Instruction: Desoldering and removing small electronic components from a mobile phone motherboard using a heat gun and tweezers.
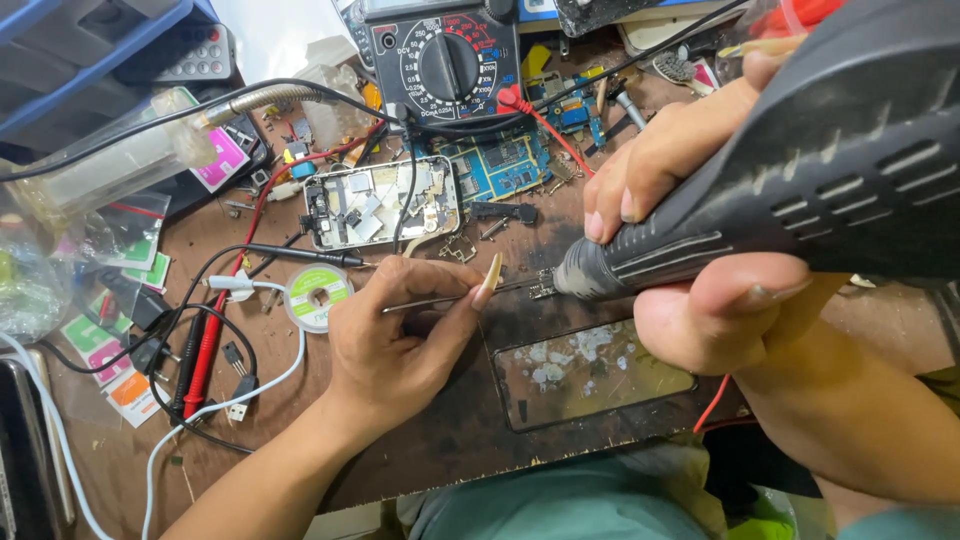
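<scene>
My right hand (700, 240) grips a black hot-air gun (800, 170), its nozzle pointing left and down at a small metal part (543, 288) on the brown workbench. My left hand (400, 335) pinches thin metal tweezers (450, 298), whose tips reach that same small part just left of the nozzle. A long thumbnail shows on the left hand. A dark glass plate (590, 375) with white residue lies right below the two hands.
An opened phone body (380, 205) and a blue circuit board (500, 165) lie behind the hands. A multimeter (445, 55) stands at the back, its red and black probes (205, 340) at the left. A solder-wick reel (318, 293), white cable and stickers clutter the left side.
</scene>
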